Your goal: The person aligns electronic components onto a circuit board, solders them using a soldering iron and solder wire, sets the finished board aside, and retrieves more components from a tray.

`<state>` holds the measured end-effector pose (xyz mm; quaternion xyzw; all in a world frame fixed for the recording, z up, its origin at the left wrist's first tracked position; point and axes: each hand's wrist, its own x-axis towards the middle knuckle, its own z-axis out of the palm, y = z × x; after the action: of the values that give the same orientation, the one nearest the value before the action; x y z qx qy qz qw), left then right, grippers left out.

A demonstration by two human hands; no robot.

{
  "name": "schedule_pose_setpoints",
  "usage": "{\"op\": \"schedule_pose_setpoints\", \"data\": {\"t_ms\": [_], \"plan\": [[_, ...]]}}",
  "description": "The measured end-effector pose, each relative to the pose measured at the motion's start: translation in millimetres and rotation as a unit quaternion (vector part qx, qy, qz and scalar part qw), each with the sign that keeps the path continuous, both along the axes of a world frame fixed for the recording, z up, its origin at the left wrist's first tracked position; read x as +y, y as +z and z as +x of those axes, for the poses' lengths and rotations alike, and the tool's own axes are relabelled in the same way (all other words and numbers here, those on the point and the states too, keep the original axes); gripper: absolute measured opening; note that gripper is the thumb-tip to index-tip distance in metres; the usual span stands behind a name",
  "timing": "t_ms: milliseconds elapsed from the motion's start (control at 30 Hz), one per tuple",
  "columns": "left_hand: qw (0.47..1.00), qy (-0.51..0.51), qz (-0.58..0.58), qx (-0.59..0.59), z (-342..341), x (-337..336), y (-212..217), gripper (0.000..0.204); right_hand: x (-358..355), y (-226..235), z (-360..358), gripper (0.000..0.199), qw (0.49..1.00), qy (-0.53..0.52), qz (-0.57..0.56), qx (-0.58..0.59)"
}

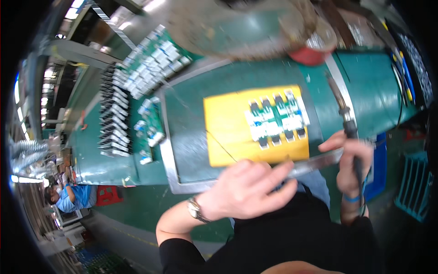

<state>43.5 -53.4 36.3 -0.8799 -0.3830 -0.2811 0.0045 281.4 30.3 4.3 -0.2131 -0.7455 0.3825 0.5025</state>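
Right hand (353, 166) is wrapped around the handle of the soldering iron (343, 107), fingers closed on it, tip pointing up and away over the green counter (191, 132), well right of the work. Left hand (248, 189) sits at the near edge of the metal tray frame (169, 157), fingers held loosely together and motion-blurred; a thin solder wire (219, 142) runs from it up across the yellow fixture plate (228, 132), though I can't tell whether the fingers are actually pinching it. The small circuit boards (273, 121) sit in rows on the right half of that yellow plate, black connectors at their ends. To solder well from here, I judge: brace the right wrist on the tray edge before bringing the tip in, feed wire to the joint and not to the tip, and keep the left hand low so it doesn't hide the pads. More boards (153, 61) and a row of black parts (114, 118) lie off to the left, clear of the iron.
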Motion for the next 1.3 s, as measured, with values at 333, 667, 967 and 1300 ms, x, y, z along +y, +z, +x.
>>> {"op": "schedule_pose_setpoints", "data": {"t_ms": [333,667,967,1300], "plan": [[0.994,0.094,0.028,-0.048,-17.2,-5.8,10.4,0.014,-13.9,4.3,-10.7,0.031,0.997,-0.001,0.059,-0.058],[0.859,0.239,-0.224,-0.394,-26.9,-49.5,-17.8,0.007,-16.5,-8.5,13.5,0.035,0.992,-0.090,-0.088,-0.004],[0.910,0.244,-0.152,-0.300,-56.0,29.6,15.4,0.004,-8.7,-14.0,2.7,0.054,0.990,-0.116,-0.084,0.017],[0.881,0.232,-0.199,-0.362,-49.6,34.0,-30.3,0.009,-17.9,-26.4,25.0,0.031,0.970,-0.056,-0.212,0.108]]}}
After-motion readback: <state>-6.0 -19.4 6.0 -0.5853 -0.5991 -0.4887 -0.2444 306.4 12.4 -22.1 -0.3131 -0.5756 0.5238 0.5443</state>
